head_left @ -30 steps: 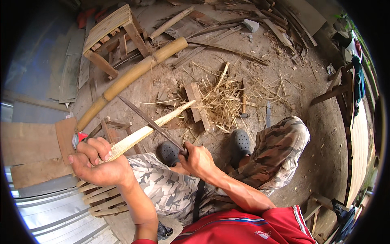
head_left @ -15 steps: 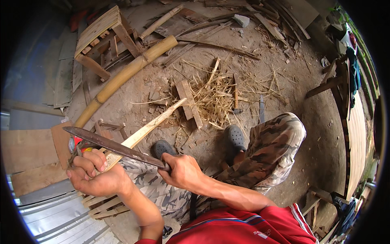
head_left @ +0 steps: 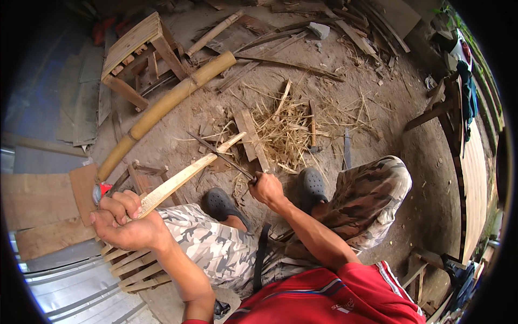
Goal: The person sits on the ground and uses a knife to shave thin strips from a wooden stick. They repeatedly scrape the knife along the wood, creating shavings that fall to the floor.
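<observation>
My left hand [head_left: 127, 224] is closed round the near end of a long pale bamboo strip [head_left: 181, 179], which slants away to the upper right. My right hand [head_left: 265, 190] grips the handle of a machete [head_left: 235, 164]. Its dark blade crosses the strip toward the far end, seen nearly edge-on, with the tip pointing up and left. The strip's far end overlaps a wooden block [head_left: 251, 140] on the ground; whether it rests on the block I cannot tell.
Curly shavings [head_left: 288, 132] lie past my feet, with a hammer [head_left: 312, 127] and a flat metal blade [head_left: 347, 148] nearby. A thick bamboo pole [head_left: 156, 116] leads toward a wooden stool [head_left: 132, 46] at the far left. Scrap boards lie at the back; a slatted wooden piece [head_left: 137, 270] is below my left hand.
My right hand has moved forward and right, sliding the machete from near my left hand to the strip's far end. The blade has turned edge-on. My left hand stays nearly in place.
</observation>
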A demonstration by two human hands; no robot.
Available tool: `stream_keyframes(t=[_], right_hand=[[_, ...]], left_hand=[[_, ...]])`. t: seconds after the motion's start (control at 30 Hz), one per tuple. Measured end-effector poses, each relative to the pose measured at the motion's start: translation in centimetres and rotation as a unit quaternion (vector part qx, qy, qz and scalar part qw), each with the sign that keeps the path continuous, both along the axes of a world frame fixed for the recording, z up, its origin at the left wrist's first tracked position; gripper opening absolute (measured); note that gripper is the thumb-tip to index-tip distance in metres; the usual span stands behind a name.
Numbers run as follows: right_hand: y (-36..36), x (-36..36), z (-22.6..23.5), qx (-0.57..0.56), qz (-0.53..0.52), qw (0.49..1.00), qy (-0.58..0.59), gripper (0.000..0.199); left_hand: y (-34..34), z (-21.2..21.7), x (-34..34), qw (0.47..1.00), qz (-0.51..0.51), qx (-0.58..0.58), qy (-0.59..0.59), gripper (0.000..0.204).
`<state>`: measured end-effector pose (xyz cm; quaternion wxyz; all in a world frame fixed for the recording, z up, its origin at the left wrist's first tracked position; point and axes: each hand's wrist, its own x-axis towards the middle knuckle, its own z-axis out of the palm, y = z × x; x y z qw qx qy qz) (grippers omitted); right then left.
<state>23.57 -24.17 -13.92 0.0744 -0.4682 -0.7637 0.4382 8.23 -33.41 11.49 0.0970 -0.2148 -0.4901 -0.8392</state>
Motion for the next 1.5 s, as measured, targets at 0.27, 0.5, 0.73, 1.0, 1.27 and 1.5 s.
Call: stream_keyframes(t=[0.27, 0.5, 0.73, 1.0, 1.27, 1.5], right_hand=[[-2.9, -1.7, 7.6, 0.023, 0.079, 0.992, 0.096, 0.021], [0.6, -2.3, 5.2, -0.003, 0.041, 0.999, 0.023, 0.025], [5.7, -3.2, -4.8, -0.055, 0.007, 0.994, -0.091, 0.037], [-0.6, -4.7, 5.3, 0.076, 0.133, 0.981, 0.120, 0.025], [4.0, -3.4, -3.0, -0.028, 0.036, 0.995, -0.089, 0.028], [3.7, -2.2, -5.8, -0.065, 0.004, 0.996, -0.055, 0.033]], left_hand=[[1.0, 1.0, -2.1, 1.000, -0.019, -0.016, -0.018, 0.045], [0.7, 1.2, -3.5, 1.000, -0.013, -0.025, -0.012, 0.046], [2.9, 1.4, -2.6, 0.996, -0.084, -0.032, 0.003, 0.048], [1.3, 1.7, -4.5, 0.997, -0.074, -0.032, -0.006, 0.044], [2.2, 2.1, -4.6, 0.996, -0.076, -0.040, 0.002, 0.044], [2.1, 2.6, -5.9, 0.980, -0.186, -0.022, 0.063, 0.042]])
